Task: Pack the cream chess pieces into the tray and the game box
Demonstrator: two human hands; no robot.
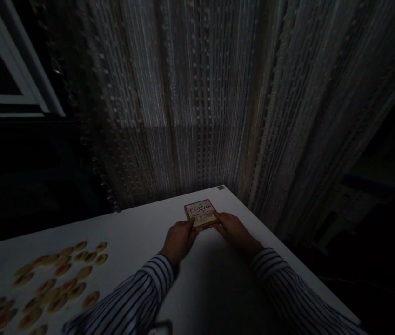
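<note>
A small square wooden box [200,212] with printed characters on its lid lies near the far right corner of a white table [137,232]. My left hand [179,240] grips the box's near left corner with curled fingers. My right hand [232,229] holds its near right edge, fingers closed on it. Both arms wear striped sleeves. The scene is dim.
Several round wooden discs [54,284] with red or dark marks lie scattered on the table's left part. A bead curtain [200,102] hangs just behind the table. A window frame [12,79] shows at upper left. The table's right edge drops into darkness.
</note>
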